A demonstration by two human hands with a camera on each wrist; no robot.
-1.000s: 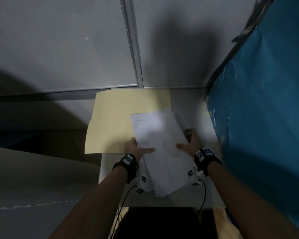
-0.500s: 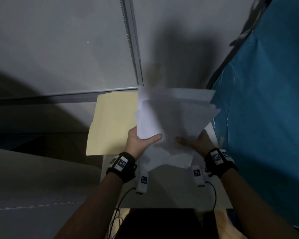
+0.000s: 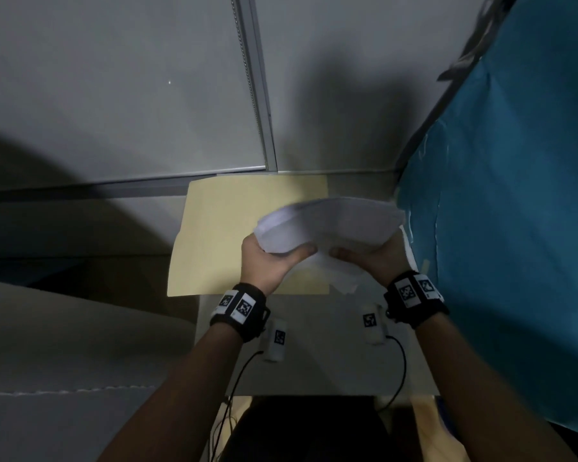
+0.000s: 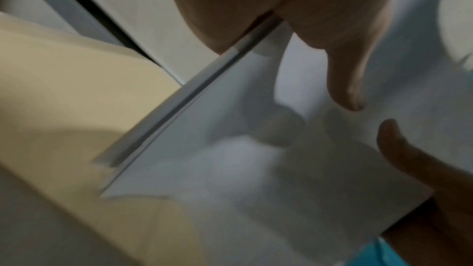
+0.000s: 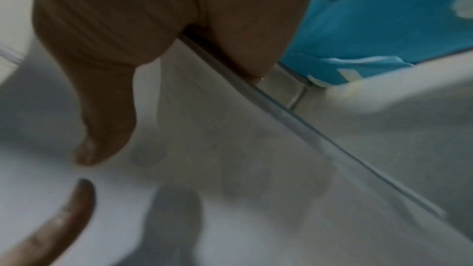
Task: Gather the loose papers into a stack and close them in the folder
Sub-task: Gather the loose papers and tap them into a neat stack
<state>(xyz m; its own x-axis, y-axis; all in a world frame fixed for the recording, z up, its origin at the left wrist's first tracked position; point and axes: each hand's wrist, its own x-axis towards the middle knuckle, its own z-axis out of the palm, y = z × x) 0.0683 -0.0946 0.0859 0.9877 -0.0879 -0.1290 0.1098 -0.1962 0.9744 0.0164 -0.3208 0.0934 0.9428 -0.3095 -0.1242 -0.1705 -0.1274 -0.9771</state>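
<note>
**Paper stack held at both side edges, above the open folder**

The papers are gripped by the left hand and right hand, thumbs on the near face, fingers curled behind. The sheets are judged light, limp and prone to sliding; opposite edges are the recommended hold. Beyond the fingers the folder lies flat on the desk. Grey partition panels and a blue sheet enclose the space.

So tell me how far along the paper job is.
Done: the loose white paper sheets are gathered into one bundle. In hand: the left hand and right hand each grip a side, holding it above the open tan cardboard folder. Left: squaring the uneven edges, laying the bundle in, closing the folder.
</note>
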